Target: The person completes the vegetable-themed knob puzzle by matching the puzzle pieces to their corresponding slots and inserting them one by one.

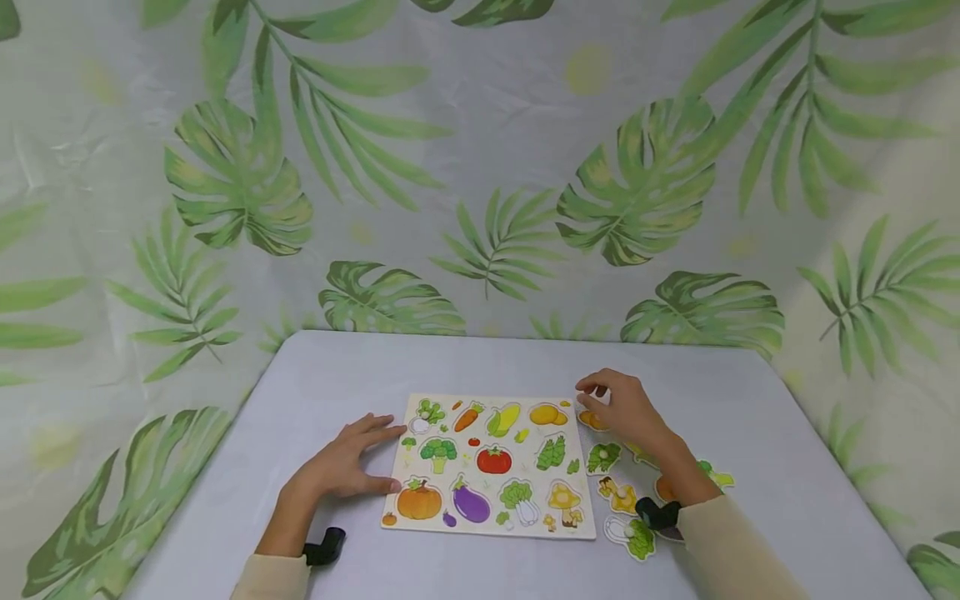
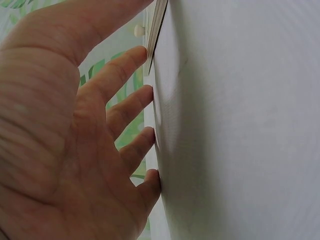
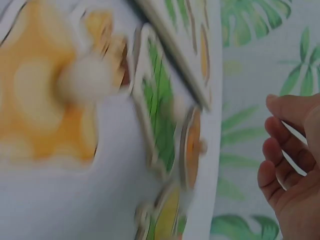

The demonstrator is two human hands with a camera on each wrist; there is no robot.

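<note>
A cream vegetable puzzle board (image 1: 420, 525) lies on the table, its printed recesses showing. My left hand (image 1: 348, 458) rests at the board's left edge, fingers spread; in the left wrist view the left hand (image 2: 95, 145) has its thumb and index finger by the board's edge (image 2: 158, 30). Just past the top right corner hovers my right hand (image 1: 626, 408), above an orange-yellow potato piece (image 1: 592, 420). Its fingers bend loosely; in the right wrist view the right hand (image 3: 295, 150) holds nothing. Below it lie a green leafy piece (image 1: 603, 457) and a yellow mushroom piece (image 1: 622, 498).
A white-and-green cabbage piece (image 1: 641, 540) lies nearest the table's front. Under the right forearm are an orange piece (image 1: 663, 489) and a broccoli piece (image 1: 716, 475), partly hidden. The pieces have small knobs. A leaf-patterned curtain (image 1: 495, 167) surrounds the white table (image 1: 337, 367).
</note>
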